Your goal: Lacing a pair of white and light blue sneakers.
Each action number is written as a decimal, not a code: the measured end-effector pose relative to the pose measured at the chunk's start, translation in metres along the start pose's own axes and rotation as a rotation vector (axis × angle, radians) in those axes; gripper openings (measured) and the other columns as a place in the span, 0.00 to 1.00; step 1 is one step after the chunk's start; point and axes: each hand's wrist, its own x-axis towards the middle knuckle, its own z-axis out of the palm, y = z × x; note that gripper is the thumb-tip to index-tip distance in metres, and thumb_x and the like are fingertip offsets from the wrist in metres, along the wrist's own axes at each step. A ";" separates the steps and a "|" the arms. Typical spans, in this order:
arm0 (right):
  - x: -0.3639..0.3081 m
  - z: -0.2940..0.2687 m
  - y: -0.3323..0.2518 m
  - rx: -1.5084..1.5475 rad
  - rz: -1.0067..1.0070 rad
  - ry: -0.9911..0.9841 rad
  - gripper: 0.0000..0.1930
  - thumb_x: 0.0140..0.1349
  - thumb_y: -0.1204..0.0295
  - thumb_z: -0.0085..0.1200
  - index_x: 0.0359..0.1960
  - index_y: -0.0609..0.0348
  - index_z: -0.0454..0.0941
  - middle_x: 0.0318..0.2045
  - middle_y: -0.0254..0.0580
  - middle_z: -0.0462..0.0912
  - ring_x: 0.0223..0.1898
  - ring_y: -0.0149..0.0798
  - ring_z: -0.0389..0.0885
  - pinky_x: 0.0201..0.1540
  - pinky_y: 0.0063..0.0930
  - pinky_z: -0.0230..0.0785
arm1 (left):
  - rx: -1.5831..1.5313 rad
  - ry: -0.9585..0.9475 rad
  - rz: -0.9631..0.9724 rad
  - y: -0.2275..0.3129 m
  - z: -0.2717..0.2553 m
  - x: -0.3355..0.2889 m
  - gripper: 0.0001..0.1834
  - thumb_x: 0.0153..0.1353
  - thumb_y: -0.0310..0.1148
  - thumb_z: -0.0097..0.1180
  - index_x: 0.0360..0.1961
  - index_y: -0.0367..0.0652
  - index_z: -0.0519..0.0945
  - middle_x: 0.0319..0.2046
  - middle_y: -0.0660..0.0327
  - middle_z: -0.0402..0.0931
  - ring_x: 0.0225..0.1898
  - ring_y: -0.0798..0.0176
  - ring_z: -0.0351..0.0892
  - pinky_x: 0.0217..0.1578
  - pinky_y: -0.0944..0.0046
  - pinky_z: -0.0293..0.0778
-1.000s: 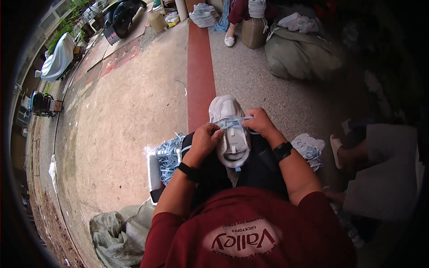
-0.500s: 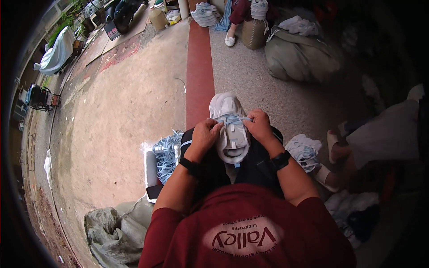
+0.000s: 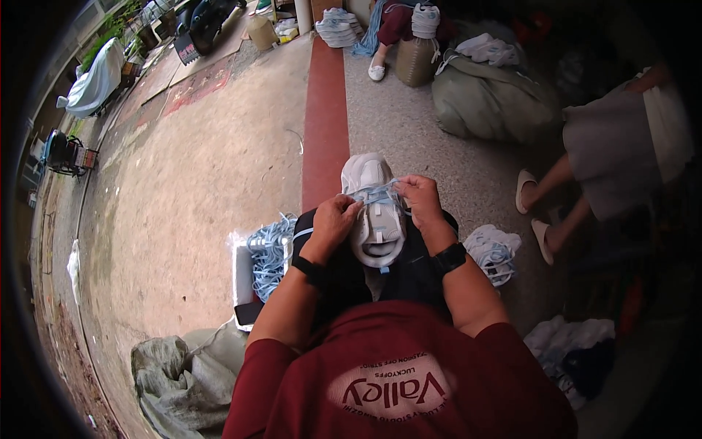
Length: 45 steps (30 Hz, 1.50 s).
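Observation:
A white sneaker upper [image 3: 368, 170] rests over my knees, toe pointing away and ankle opening toward me. Light blue shoelace [image 3: 375, 194] crosses its front part. My left hand [image 3: 338, 219] pinches the lace at the left eyelet side, thumb and finger together against the shoe. On the right, my right hand [image 3: 419, 196] grips a stretch of the same lace between thumb and fingers, slightly raised above the shoe. The exact lace ends are too small to make out.
Blue laces [image 3: 269, 256] fill a white foam box [image 3: 243, 282] by my left leg. White uppers [image 3: 493, 252] lie by my right knee. A person in a grey skirt [image 3: 610, 157] stands at the right. Sacks [image 3: 493, 102] and stacked uppers [image 3: 338, 29] sit farther off.
My right hand has lifted slightly and shifted left over the shoe with the lace. The person at the right has moved farther ahead beside me. My left hand stays nearly in place.

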 end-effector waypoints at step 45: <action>-0.118 -0.248 -0.035 -0.492 0.071 0.133 0.06 0.50 0.75 0.57 0.22 0.60 0.73 0.17 0.30 0.72 0.17 0.23 0.63 0.19 0.18 0.53 | -0.015 0.175 -0.213 -0.070 -0.073 -0.049 0.10 0.53 0.31 0.60 0.20 0.37 0.77 0.16 0.63 0.72 0.18 0.71 0.68 0.24 0.69 0.65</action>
